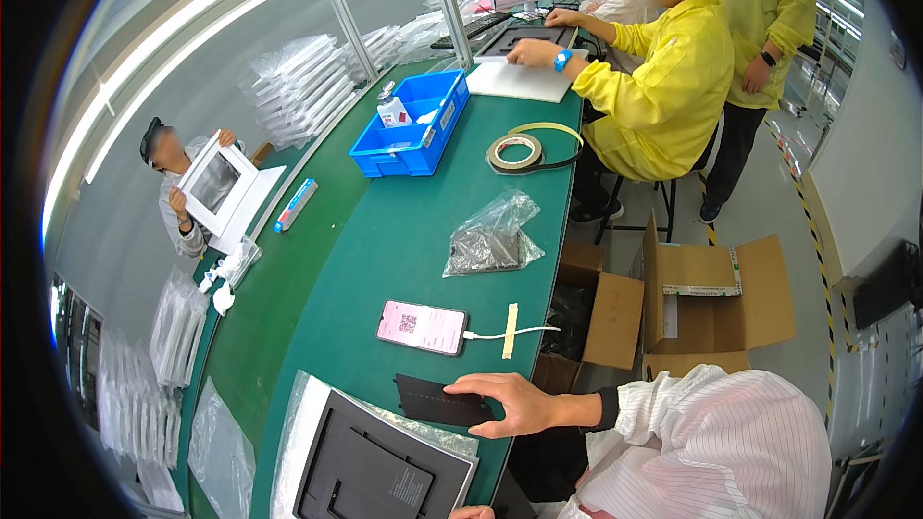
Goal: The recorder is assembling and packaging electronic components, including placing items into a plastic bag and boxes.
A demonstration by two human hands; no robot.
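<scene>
My right hand (519, 406) reaches in from the lower right, fingers and thumb closed around the end of a thin black sheet (423, 400) with a row of small marks along it. The sheet is above the far edge of a flat panel (370, 466) with a black back and pale edges. That panel rests on clear plastic wrap and white sheeting (300, 452) at the table's near end. Just a sliver of my left hand (472, 512) shows at the bottom edge, beside the panel's near corner; its fingers are hidden.
Ahead on the green table (336, 293) lie a phone (421, 328) with a white cable, a bagged dark part (490, 245), a tape roll (514, 153) and a blue bin (409, 125). Open cartons (716, 298) stand right. A yellow-clad co-worker (663, 77) sits farther up; another person holds a white frame (219, 185).
</scene>
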